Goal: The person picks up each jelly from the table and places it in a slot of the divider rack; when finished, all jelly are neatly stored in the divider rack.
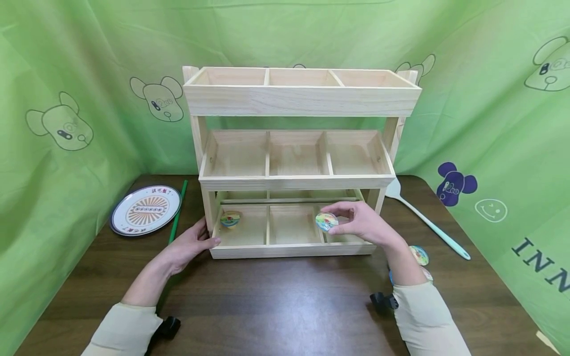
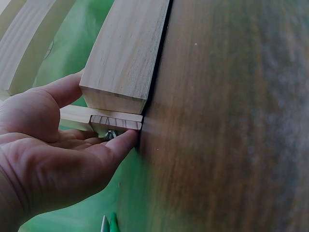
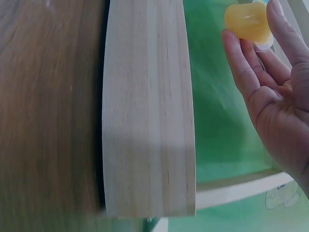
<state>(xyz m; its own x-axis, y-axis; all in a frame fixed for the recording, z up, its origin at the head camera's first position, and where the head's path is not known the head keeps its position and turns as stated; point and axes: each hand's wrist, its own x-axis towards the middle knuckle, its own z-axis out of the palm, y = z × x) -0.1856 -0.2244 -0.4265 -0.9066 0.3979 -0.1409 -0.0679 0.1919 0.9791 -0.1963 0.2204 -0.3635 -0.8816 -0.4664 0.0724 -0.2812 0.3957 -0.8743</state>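
Observation:
A three-tier wooden shelf [image 1: 303,103] with divided trays stands in the middle of the table. My left hand [image 1: 189,247] grips its lower left corner; in the left wrist view the thumb lies against the front board [image 2: 123,58] and the fingers reach round the leg end. Over the bottom tray, by the divider between the middle and right compartments, my right hand [image 1: 362,223] pinches a small jelly cup [image 1: 326,222]. Its yellow body [image 3: 246,21] shows between thumb and fingers in the right wrist view. Another jelly cup [image 1: 230,218] sits in the bottom tray's left compartment.
More jelly cups [image 1: 419,255] lie on the table at the right, partly hidden by my right forearm. Behind them rests a pale blue spatula [image 1: 434,227]. On the left are a white plate [image 1: 147,210] and a green stick [image 1: 178,212]. Green cloth [image 1: 111,49] surrounds the table.

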